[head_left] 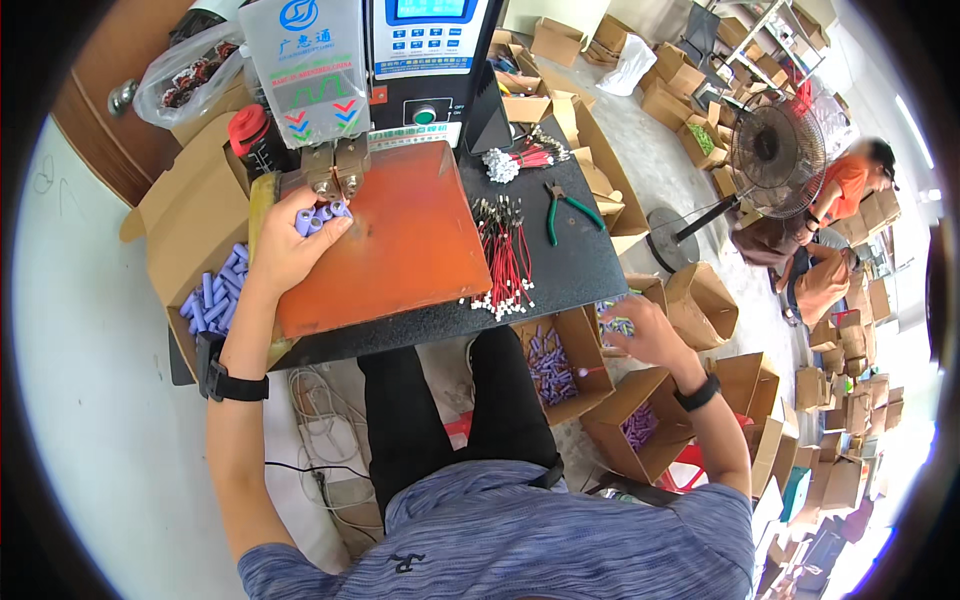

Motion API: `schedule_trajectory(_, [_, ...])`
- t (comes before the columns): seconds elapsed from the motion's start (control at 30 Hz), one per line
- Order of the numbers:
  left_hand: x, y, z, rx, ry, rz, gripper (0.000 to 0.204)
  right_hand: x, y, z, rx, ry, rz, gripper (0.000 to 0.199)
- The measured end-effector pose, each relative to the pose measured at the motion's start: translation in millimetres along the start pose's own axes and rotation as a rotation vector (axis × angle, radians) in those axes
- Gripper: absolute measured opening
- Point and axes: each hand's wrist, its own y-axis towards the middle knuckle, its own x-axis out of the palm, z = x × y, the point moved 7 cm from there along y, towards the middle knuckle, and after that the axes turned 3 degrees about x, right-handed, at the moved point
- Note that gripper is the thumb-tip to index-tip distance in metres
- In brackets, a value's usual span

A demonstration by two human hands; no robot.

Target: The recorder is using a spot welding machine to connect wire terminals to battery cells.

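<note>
My left hand is closed around several purple cylindrical battery cells. Their ends point up just under the metal electrodes of a spot welding machine; whether they touch cannot be told. Below the hand lies an orange-brown mat on the dark table. Off the table's right edge, my right hand hovers by a carton, fingers apart, with nothing visible in them. Loose purple cells fill an open cardboard box left of the mat.
Red wire leads with white connectors and green-handled pliers lie right of the mat. Cartons of cells stand on the floor below. A standing fan is farther right, near a person in orange. Cables trail under the table.
</note>
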Motion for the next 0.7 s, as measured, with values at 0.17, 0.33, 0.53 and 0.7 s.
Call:
schedule_trajectory(0.17, [1.3, -3.7, 0.0, -0.060, -0.086, -0.024, 0.021, 41.0, 88.9, 1.4, 0.195, 0.111, 0.119, 0.016])
schedule_trajectory(0.33, [0.3, -1.9, -6.7, -0.062, -0.106, -0.019, 0.020, 62.4, 146.7, 2.0, 0.405, -0.169, 0.139, 0.023])
schedule_trajectory(0.53, [-0.6, -0.6, 0.6, -0.040, -0.130, -0.002, 0.021, 75.5, 164.4, 15.6, 0.477, -0.218, 0.034, 0.023])
schedule_trajectory(0.7, [-0.6, -0.8, 0.6, -0.052, -0.072, -0.017, 0.019, 48.6, 165.1, 34.0, 0.514, 0.314, -0.117, 0.013])
